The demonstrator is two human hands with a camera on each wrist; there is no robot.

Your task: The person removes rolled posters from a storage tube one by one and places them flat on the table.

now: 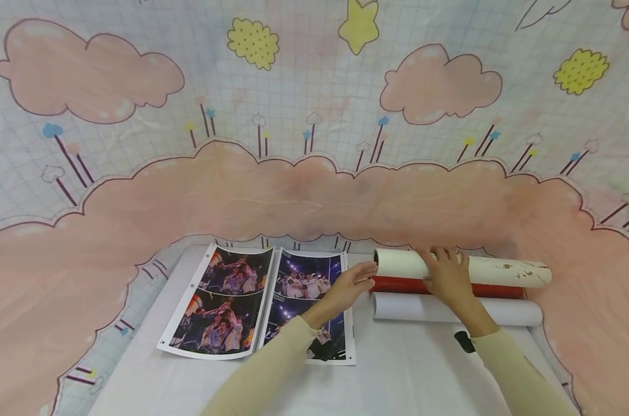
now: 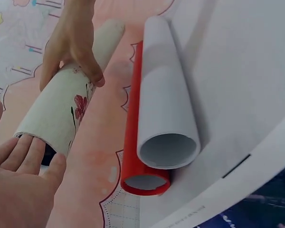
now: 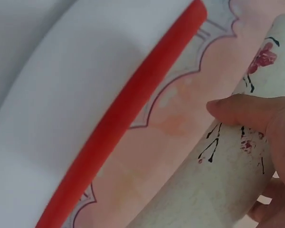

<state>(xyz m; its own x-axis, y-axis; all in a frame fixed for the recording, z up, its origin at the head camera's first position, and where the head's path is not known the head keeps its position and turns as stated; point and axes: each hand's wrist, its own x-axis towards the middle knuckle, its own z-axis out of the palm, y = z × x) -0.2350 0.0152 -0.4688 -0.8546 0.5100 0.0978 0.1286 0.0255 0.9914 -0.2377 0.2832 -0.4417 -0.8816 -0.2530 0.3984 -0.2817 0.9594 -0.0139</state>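
A cream roll with a red floral print lies crosswise at the back right. My right hand grips it from above around its middle, thumb on the near side, as the right wrist view also shows. At the roll's left end, my left hand holds its fingers nearly straight against the open rim. In the left wrist view those fingertips touch the mouth of the tube. Just in front of the cream roll lie a red roll and a white roll, side by side and apart from both hands.
Two printed photo sheets lie on the left half of the white table, one curling at its edges. A cloud-patterned cloth rises behind the table. Small black objects show beside both wrists.
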